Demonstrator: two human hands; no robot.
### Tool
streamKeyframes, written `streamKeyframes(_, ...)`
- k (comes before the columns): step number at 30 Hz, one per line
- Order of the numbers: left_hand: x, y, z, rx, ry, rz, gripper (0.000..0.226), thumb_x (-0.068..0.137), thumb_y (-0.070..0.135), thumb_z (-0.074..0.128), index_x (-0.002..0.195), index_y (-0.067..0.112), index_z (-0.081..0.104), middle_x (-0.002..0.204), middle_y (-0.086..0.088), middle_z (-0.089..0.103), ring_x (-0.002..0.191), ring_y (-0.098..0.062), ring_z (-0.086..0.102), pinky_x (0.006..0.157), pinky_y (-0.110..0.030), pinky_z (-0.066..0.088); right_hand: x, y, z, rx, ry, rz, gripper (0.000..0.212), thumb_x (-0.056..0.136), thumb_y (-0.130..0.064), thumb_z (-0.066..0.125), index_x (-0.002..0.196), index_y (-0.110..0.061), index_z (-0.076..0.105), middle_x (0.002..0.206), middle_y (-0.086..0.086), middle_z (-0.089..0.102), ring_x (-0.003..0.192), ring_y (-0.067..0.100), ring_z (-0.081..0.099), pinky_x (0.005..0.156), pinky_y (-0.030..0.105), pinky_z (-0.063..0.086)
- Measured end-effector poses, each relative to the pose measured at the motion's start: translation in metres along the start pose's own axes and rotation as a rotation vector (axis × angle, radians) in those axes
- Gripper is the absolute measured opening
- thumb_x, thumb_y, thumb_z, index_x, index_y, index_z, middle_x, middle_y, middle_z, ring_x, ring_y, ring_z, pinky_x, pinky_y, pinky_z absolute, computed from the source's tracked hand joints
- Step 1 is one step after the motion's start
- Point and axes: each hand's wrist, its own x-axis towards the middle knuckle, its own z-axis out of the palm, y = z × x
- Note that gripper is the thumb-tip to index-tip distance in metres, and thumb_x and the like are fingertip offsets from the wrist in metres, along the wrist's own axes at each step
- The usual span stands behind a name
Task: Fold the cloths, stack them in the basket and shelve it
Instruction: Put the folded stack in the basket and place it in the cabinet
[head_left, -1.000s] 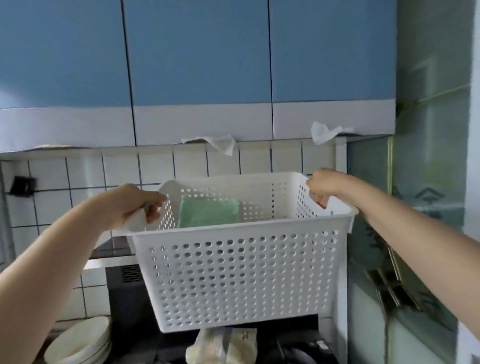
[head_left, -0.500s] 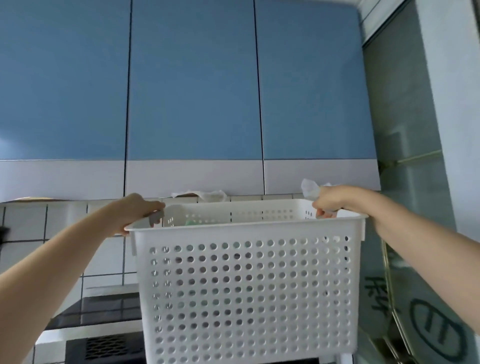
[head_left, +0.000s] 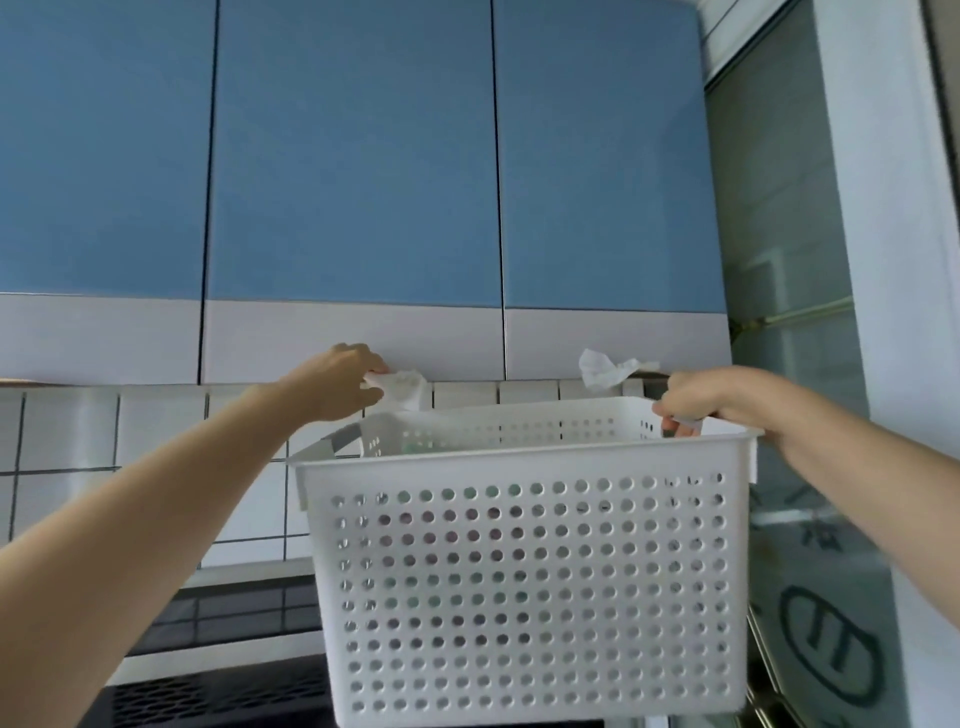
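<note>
In the head view, a white perforated basket (head_left: 524, 587) is held up in front of blue cabinet doors (head_left: 353, 156). Its right rim is gripped by the right hand (head_left: 711, 400). A white tissue (head_left: 402, 389) under the cabinet is pinched by the left hand (head_left: 337, 382), off the basket's far left corner.

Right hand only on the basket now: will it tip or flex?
Likely dips left: only the right hand grips the white basket, while the left hand touches a paper scrap. Probably stiff, since its rim looks straight. Seemingly light.
</note>
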Motion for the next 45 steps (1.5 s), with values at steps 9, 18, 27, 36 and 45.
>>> streamKeyframes(9, -0.021, 0.016, -0.006, -0.193, 0.260, -0.109, 0.021, 0.075, 0.014, 0.064, 0.095, 0.012, 0.064, 0.097, -0.005, 0.060, 0.101, -0.027, 0.050, 0.077, -0.030, 0.038, -0.011, -0.012, 0.012, -0.045, 0.022, 0.020, 0.011, 0.092, -0.006, 0.047, 0.083, -0.006, 0.053, 0.090, 0.010, 0.057, 0.077, 0.022, 0.054, 0.061, 0.027, 0.043)
streamKeyframes(18, -0.091, 0.017, -0.019, -0.446, 0.766, -0.181, 0.026, 0.072, 0.016, 0.077, 0.083, 0.011, 0.054, 0.086, 0.001, 0.049, 0.085, -0.020, 0.045, 0.069, -0.022, 0.028, -0.022, -0.029, 0.017, 0.050, -0.029, -0.009, 0.021, 0.099, -0.018, 0.042, 0.091, -0.007, 0.057, 0.087, 0.010, 0.060, 0.073, 0.022, 0.057, 0.063, 0.029, 0.045)
streamKeyframes(27, -0.141, -0.004, -0.022, -0.560, 0.952, -0.257, 0.032, 0.087, 0.023, 0.064, 0.110, 0.012, 0.044, 0.099, -0.001, 0.054, 0.087, -0.017, 0.048, 0.069, -0.028, 0.034, -0.036, -0.039, 0.018, 0.008, -0.017, -0.085, 0.025, 0.095, -0.013, 0.046, 0.103, 0.000, 0.065, 0.093, 0.012, 0.068, 0.086, 0.027, 0.066, 0.066, 0.028, 0.046)
streamKeyframes(36, -0.186, -0.043, -0.050, -0.566, 1.014, -0.380, 0.041, 0.097, 0.021, 0.048, 0.136, 0.016, 0.037, 0.112, 0.002, 0.056, 0.085, -0.003, 0.052, 0.076, -0.021, 0.041, -0.041, -0.078, 0.023, 0.001, -0.067, -0.146, 0.019, 0.094, -0.010, 0.045, 0.093, -0.002, 0.062, 0.079, 0.007, 0.065, 0.078, 0.024, 0.057, 0.059, 0.024, 0.043)
streamKeyframes(45, -0.197, -0.039, -0.062, -0.561, 0.868, -0.385, 0.033, 0.095, 0.015, 0.050, 0.127, 0.020, 0.044, 0.099, 0.002, 0.060, 0.075, -0.003, 0.053, 0.060, -0.008, 0.038, -0.048, -0.117, 0.031, -0.015, -0.082, -0.199, 0.023, 0.095, -0.012, 0.043, 0.094, -0.001, 0.063, 0.079, 0.007, 0.064, 0.073, 0.022, 0.057, 0.060, 0.026, 0.043)
